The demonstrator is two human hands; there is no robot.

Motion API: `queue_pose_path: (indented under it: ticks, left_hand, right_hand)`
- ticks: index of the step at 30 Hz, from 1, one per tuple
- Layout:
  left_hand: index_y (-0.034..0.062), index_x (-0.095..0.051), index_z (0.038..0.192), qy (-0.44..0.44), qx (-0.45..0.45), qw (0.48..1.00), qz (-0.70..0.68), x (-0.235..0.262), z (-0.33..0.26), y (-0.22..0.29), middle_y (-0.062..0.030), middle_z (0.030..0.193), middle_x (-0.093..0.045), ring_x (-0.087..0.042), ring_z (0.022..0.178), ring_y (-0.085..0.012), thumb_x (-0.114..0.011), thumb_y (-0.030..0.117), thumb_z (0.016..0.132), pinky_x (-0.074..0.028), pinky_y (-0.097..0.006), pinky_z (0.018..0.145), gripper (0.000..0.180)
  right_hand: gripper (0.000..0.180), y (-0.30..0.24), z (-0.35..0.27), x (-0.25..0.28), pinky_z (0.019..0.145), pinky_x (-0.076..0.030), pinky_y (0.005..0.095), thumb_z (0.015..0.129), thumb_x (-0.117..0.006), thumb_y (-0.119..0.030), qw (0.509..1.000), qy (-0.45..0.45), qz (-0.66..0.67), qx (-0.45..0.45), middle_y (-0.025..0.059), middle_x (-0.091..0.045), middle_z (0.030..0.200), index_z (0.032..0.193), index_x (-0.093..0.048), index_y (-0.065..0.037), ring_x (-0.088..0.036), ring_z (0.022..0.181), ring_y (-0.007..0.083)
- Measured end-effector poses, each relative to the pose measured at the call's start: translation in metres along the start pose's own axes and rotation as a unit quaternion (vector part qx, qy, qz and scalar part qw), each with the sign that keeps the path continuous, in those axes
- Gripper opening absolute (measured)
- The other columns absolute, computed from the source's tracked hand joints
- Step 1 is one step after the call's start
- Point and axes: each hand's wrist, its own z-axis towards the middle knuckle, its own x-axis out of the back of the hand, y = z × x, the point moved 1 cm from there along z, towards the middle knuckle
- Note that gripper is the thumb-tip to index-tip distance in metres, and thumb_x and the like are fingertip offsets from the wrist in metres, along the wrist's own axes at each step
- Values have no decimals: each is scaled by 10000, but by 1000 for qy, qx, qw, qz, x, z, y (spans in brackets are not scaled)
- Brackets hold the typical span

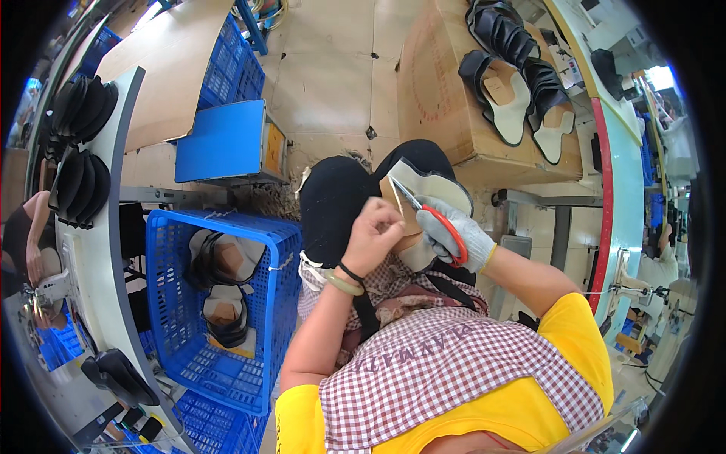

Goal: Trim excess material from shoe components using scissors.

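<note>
A shoe upper (445,191) with a pale lining and a tan patch lies across my lap, partly hidden by my hands. My right hand (478,240), in a light grey glove, grips red-handled scissors (456,233). Their blades point up and left over the upper. Bare and curled, my left hand (373,234) pinches at the lower end of a thin pale strip (398,197) beside the blades. Its fingertips are partly hidden.
A blue plastic crate (281,318) holding shoe uppers (227,257) stands at my left. More uppers (505,102) lie on a cardboard box (431,98) ahead right. A blue-topped box (219,141) sits ahead left. Black shoe pieces (83,185) rest on the left bench.
</note>
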Motion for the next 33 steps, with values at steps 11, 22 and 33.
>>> queue_pose_path:
  ticks: [11,22,33]
  left_hand:
    - [22,-583,838,101,91,970,203,22,55,-42,-36,747,-586,-551,624,-109,-723,226,793,-447,-267,563,252]
    - [76,-556,810,-67,230,897,-372,36,51,-7,20,790,-541,-542,697,-86,-547,93,934,-550,-287,723,126]
    - [48,-562,853,164,19,922,-351,18,-8,30,16,809,-578,-496,716,-46,-584,81,918,-398,-195,658,76]
  right_hand:
    - [506,11,7,6,381,-339,183,915,-568,-290,998,-23,-12,54,-49,-485,643,1349,-433,-67,-411,439,22]
    - [509,12,7,14,386,-348,182,918,-570,-310,995,-72,29,57,-30,-511,667,1359,-431,-98,-418,440,31]
    - [549,-3,-4,-23,411,-341,155,933,-541,-350,967,-222,91,82,-13,-518,724,1394,-392,-92,-429,485,23]
